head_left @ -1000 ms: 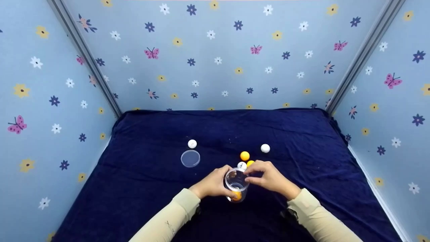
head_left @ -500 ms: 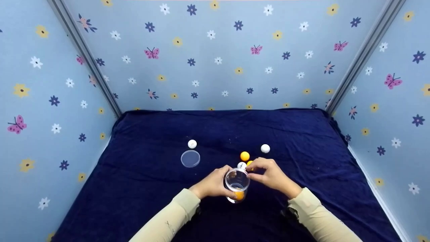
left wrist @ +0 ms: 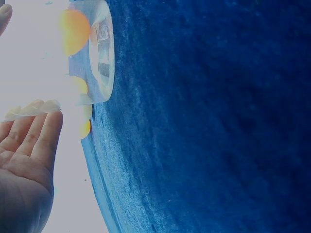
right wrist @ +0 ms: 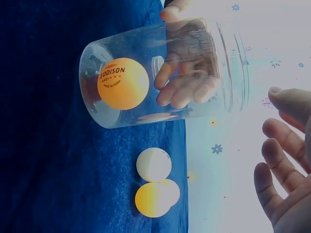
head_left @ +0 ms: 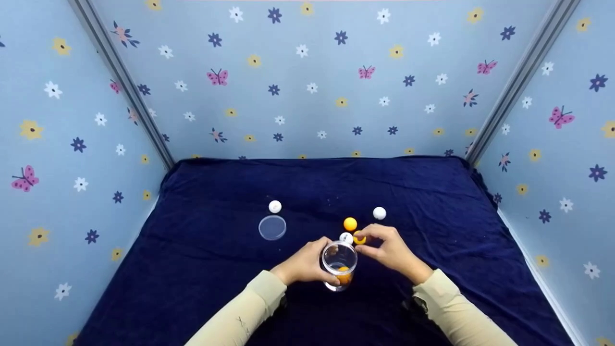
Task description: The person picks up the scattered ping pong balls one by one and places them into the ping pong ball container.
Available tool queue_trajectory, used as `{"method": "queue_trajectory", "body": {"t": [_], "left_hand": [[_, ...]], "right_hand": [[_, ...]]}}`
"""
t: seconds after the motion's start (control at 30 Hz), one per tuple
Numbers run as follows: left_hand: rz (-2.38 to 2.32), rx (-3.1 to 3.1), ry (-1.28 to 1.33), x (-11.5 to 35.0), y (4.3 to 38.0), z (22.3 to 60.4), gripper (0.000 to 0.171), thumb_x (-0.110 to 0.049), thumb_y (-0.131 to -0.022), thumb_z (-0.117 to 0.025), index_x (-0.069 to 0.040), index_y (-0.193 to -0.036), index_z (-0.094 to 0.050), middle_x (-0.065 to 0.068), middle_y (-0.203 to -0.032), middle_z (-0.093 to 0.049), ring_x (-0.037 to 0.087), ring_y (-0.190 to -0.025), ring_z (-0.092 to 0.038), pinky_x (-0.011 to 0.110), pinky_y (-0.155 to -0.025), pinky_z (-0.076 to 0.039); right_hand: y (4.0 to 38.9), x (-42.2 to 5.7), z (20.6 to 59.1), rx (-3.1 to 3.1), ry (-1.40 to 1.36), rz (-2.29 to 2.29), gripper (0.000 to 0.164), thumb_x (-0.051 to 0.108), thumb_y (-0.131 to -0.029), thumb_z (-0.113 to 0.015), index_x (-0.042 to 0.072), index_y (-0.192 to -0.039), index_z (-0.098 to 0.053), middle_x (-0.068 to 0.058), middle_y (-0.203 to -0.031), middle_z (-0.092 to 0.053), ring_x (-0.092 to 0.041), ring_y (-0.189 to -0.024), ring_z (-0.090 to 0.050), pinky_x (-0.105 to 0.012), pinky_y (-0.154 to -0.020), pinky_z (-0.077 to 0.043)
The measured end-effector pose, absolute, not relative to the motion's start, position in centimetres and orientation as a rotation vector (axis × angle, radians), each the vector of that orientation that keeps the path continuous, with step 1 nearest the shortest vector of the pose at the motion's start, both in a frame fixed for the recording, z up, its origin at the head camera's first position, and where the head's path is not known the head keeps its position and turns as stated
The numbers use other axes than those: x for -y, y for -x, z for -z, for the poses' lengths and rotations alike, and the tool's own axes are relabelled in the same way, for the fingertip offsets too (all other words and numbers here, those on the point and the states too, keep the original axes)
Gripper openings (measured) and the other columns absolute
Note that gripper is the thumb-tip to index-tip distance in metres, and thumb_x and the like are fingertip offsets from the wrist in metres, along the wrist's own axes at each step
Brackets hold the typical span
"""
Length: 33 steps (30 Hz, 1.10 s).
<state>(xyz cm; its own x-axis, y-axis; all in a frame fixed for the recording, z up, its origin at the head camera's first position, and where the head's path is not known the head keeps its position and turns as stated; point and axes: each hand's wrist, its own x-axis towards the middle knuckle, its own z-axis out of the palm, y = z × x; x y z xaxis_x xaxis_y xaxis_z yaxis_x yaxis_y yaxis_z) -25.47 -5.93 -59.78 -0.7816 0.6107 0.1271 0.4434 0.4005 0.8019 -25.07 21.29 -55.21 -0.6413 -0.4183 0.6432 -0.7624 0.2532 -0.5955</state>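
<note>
My left hand (head_left: 305, 262) grips a clear plastic jar (head_left: 339, 257) around its side, with the mouth tilted up toward the head camera. Inside, near the base, lies an orange ping-pong ball (right wrist: 124, 83) printed EDDISON. Beside the rim is my right hand (head_left: 387, 247), its fingers loosely curved and nothing between them in the right wrist view. Just beyond the jar, a white ping-pong ball (head_left: 346, 238) and an orange ping-pong ball (head_left: 359, 238) lie on the cloth, the latter partly behind the right fingers. Another orange ping-pong ball (head_left: 350, 224) is slightly farther back.
A round clear lid (head_left: 272, 228) lies left of the jar on the dark blue cloth (head_left: 216, 269). Behind it is a white ball (head_left: 275, 206); another white ball (head_left: 379, 213) sits farther right. Patterned walls (head_left: 307, 77) enclose the back and sides.
The right hand has drawn back a little to the right from the jar's mouth, uncovering more of the orange ball behind it. The ball inside the jar has shifted slightly. The left hand keeps its grip.
</note>
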Motion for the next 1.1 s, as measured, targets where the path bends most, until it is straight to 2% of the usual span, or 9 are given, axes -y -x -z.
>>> {"method": "queue_trajectory", "body": {"t": [0.2,0.37,0.5,0.73,0.97,1.1], "left_hand": [[-1.334,-2.457,-0.939,6.0,25.4,59.7,0.081,-0.036,-0.064,-0.106,-0.007,-0.127,-0.064,0.010,-0.123,-0.079,0.027,-0.110,-0.075,0.033,-0.102,-0.056],[-1.340,-2.460,-0.935,5.9,25.4,59.8,0.080,-0.037,-0.064,-0.106,-0.008,-0.126,-0.064,0.010,-0.121,-0.079,0.026,-0.109,-0.075,0.032,-0.101,-0.056],[-1.345,-2.451,-0.931,5.9,25.4,59.9,0.080,-0.037,-0.064,-0.106,-0.007,-0.125,-0.064,0.010,-0.121,-0.079,0.027,-0.109,-0.075,0.032,-0.101,-0.056],[-1.343,-2.446,-0.925,5.9,25.5,59.8,0.080,-0.036,-0.064,-0.106,-0.006,-0.125,-0.064,0.011,-0.122,-0.079,0.028,-0.110,-0.075,0.031,-0.101,-0.056],[-1.334,-2.447,-0.917,5.9,25.3,59.5,0.080,-0.036,-0.064,-0.105,-0.006,-0.126,-0.064,0.011,-0.124,-0.078,0.030,-0.111,-0.075,0.032,-0.101,-0.056],[-1.325,-2.454,-0.920,6.0,25.4,59.5,0.080,-0.036,-0.064,-0.105,-0.007,-0.126,-0.064,0.011,-0.124,-0.078,0.030,-0.111,-0.075,0.032,-0.101,-0.056]], "right_hand": [[25.0,-21.4,55.1,2.189,-1.043,-1.317,0.033,-0.011,-0.075,-0.091,0.003,-0.104,-0.081,-0.012,-0.091,-0.079,-0.020,-0.076,-0.072,-0.012,-0.076,-0.056],[25.0,-21.6,55.2,2.179,-1.014,-1.318,0.033,-0.010,-0.075,-0.092,0.003,-0.103,-0.081,-0.012,-0.090,-0.079,-0.008,-0.078,-0.069,-0.015,-0.073,-0.056],[25.1,-21.8,55.3,2.185,-0.997,-1.322,0.032,-0.009,-0.076,-0.091,0.002,-0.104,-0.081,-0.011,-0.092,-0.080,-0.004,-0.079,-0.067,-0.016,-0.072,-0.056],[25.4,-22.1,55.7,2.220,-0.953,-1.345,0.031,-0.008,-0.079,-0.090,0.002,-0.106,-0.082,-0.011,-0.095,-0.081,-0.001,-0.080,-0.067,-0.030,-0.068,-0.062],[25.5,-22.3,56.0,2.237,-0.913,-1.364,0.029,-0.009,-0.079,-0.090,0.001,-0.106,-0.081,-0.013,-0.096,-0.081,0.000,-0.081,-0.067,-0.023,-0.070,-0.060],[25.6,-22.3,56.1,2.244,-0.898,-1.357,0.030,-0.011,-0.078,-0.090,-0.001,-0.105,-0.081,-0.012,-0.096,-0.081,0.001,-0.081,-0.067,-0.036,-0.067,-0.063]]}}
